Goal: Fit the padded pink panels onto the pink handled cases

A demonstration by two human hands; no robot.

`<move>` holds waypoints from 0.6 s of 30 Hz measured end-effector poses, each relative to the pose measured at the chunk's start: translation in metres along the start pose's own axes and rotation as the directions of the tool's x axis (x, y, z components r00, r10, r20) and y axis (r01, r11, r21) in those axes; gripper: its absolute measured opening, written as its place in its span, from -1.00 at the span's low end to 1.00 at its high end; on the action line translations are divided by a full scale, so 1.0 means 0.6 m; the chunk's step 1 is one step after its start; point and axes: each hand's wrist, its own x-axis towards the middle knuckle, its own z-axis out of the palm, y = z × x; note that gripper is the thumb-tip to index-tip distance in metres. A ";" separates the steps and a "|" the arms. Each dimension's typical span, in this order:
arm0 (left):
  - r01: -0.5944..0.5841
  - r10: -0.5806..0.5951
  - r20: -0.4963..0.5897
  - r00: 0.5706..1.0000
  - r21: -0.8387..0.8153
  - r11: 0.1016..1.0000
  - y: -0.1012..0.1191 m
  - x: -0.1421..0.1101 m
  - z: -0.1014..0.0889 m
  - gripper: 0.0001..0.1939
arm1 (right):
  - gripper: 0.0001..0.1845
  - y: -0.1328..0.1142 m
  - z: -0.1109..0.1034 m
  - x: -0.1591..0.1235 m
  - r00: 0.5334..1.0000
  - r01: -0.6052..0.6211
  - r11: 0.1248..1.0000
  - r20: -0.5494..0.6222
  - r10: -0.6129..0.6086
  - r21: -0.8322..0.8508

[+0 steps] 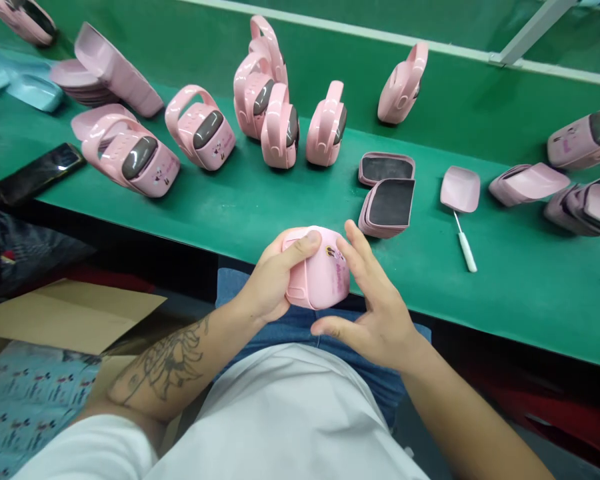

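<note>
My left hand (275,273) grips a small pink plastic housing (325,283) above my lap, by the table's near edge. My left thumb presses on its top, and a printed cartoon figure with lettering shows on the side toward my right hand. Spread fingers and thumb of my right hand (375,300) surround that printed side; its fingertips are close to the housing, and I cannot tell if they touch. Beyond my hands lie stacked pink shells with dark linings (390,203). To their right, a pink cover piece (460,189) lies by a white-handled screwdriver (465,250).
Several pink handled units with dark windows (213,130) stand along the green table (520,293). A phone (40,173), pink shells (115,70) and blue parts (35,90) are at left. More pink shells (527,181) lie right. An open carton (75,313) holds blue printed pieces below left.
</note>
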 end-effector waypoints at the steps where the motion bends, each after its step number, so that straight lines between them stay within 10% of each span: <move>1: -0.011 0.011 -0.010 1.000 -0.026 1.000 0.003 0.002 0.002 -0.36 | 0.18 0.001 -0.003 0.005 1.000 0.021 1.000 -0.005 -0.021 0.014; 9: -0.077 0.078 -0.031 0.997 0.028 0.997 -0.002 0.000 0.010 -0.36 | 0.21 0.012 -0.032 0.022 0.971 -0.134 0.984 0.215 0.106 0.121; 18: -0.098 0.104 -0.086 0.991 0.072 0.993 -0.004 -0.003 0.030 -0.39 | 0.20 0.007 -0.041 0.029 0.980 -0.102 0.994 0.177 0.096 0.026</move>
